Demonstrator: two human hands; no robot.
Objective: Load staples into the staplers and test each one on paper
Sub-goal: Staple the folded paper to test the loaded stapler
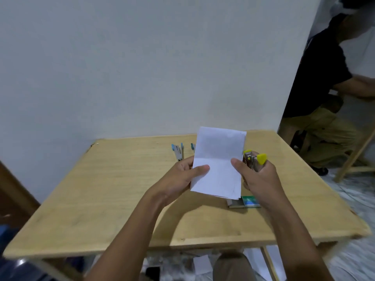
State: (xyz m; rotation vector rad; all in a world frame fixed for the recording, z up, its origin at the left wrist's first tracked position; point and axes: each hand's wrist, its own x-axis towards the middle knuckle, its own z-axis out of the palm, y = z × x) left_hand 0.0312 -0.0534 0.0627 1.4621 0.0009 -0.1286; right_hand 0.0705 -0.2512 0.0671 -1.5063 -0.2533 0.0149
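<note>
A folded white paper [218, 161] is held upright above the wooden table [113, 191]. My left hand [183, 175] pinches its left edge. My right hand [257, 179] touches the paper's right edge with the thumb while gripping a yellow stapler [254, 160], whose metal jaw is by the paper's right side. Two blue staplers [178, 151] lie on the table behind the paper; one is mostly hidden by it. A green staple box [246, 201] lies below the paper.
A white wall stands right behind the table. Another person in a dark shirt [322, 82] crouches at the right, beside a wooden frame [353, 157]. Papers lie on the floor under the table [200, 264].
</note>
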